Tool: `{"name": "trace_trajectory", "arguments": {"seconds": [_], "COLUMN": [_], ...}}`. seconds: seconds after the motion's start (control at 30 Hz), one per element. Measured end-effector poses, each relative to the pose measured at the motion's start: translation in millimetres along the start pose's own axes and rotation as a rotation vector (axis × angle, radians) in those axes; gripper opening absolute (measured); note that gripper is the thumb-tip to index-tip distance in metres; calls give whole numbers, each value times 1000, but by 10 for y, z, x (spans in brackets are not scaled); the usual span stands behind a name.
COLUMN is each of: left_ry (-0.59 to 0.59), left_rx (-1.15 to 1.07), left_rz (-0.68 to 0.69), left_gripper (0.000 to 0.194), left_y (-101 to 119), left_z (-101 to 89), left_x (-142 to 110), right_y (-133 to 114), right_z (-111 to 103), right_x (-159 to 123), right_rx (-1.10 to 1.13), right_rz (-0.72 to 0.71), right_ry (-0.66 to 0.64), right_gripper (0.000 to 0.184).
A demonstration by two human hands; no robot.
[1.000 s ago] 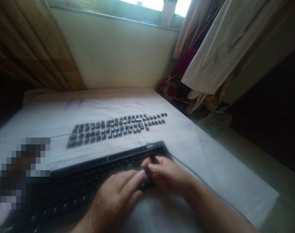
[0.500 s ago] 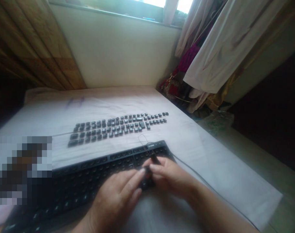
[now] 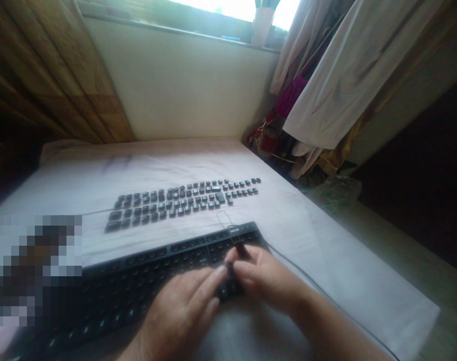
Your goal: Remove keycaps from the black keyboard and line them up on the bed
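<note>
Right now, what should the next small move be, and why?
Probably ease the left hand back slightly: its fingertips crowd the right hand over the keyboard, hiding what the wire tool's lower end touches, while its visible loop points past the far edge.

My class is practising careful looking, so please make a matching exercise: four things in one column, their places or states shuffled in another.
Column 1
1. Loose keycaps
2. Wire keycap puller
3. Keyboard
4. Patterned curtain

Column 2
A. Hanging at the picture's far left
B. Partly covered by the left hand
C. Set out in rows on the cloth
D. Held in the right hand

Pairs: 1-C, 2-D, 3-B, 4-A
</note>
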State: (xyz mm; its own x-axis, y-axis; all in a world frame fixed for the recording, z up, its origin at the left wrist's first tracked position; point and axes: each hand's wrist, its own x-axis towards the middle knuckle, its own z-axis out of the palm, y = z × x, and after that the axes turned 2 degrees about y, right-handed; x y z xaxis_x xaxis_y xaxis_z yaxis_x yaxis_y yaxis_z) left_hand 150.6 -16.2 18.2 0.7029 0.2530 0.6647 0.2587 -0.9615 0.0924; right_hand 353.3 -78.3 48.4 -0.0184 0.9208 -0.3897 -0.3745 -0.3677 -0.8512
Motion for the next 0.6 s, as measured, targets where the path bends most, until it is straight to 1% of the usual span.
{"name": "trace_trajectory", "arguments": {"seconds": [0.07, 0.13, 0.17, 0.23, 0.27, 0.3, 0.4, 0.47, 0.53, 0.6], "left_ry": [0, -2, -1, 8, 20, 36, 95, 110, 99, 64], "left_rx": [15, 40, 47, 60, 67, 75, 99, 107, 114, 120], "left_rz": [11, 32, 46, 63, 70, 76, 87, 91, 101, 116], "left_gripper": [32, 32, 31, 31, 31, 30, 31, 33, 33, 33], "left_y": [-23, -51, -64, -80, -83, -81, -70, -74, -93, -122], "left_z": [17, 39, 49, 60, 61, 59, 53, 60, 80, 107], "left_x": [-16, -36, -42, -42, -32, -18, 30, 40, 18, -28], "right_y": [-101, -237, -315, -470, -540, -598, -685, -679, -652, -629], "right_z": [-53, -168, -244, -411, -494, -571, -744, -804, -832, -842], "right_x": [-23, -13, 14, 123, 205, 304, 646, 855, 1009, 1103], "right_rx": [-123, -315, -446, -784, -965, -1123, -1219, -1261, -1294, -1317], "right_rz": [-107, -244, -318, -457, -514, -530, -504, -481, -468, -469], "right_ry": [92, 218, 293, 463, 550, 615, 654, 671, 658, 624], "right_gripper": [43, 37, 33, 25, 22, 22, 18, 21, 21, 17]}}
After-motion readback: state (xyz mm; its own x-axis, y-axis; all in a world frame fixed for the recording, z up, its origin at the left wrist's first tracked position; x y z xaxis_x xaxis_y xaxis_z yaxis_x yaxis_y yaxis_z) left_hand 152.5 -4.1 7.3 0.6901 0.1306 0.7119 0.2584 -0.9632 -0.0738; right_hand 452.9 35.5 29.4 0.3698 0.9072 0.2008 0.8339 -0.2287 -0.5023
